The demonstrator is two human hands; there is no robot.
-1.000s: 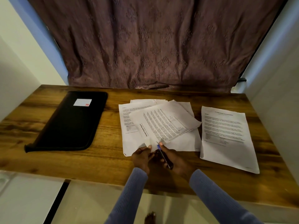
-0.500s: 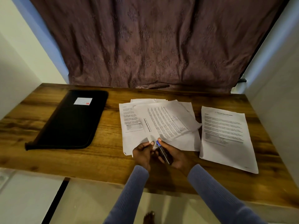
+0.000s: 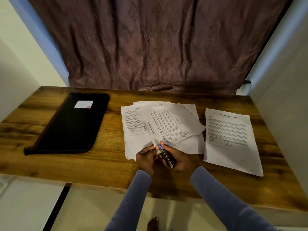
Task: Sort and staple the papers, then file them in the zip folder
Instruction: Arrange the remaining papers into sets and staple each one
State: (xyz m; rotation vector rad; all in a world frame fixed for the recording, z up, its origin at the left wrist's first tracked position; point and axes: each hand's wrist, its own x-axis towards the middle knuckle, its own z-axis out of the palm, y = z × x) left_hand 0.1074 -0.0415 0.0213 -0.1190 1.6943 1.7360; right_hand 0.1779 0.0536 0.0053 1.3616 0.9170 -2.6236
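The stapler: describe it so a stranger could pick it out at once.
Start at the wooden table and go to its near edge, below the loose pile of papers. There the right hand grips the stapler, its nose at a sheet's corner. It is the only slim, dark tool there, with a blue tip.

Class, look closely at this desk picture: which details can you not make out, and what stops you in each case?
- Stapler, head view: mostly covered by the right hand.
- Held sheet's corner: hidden behind the left hand.
- Lower sheets of the middle pile: overlapped, count unclear.
- Folder label: print too small.
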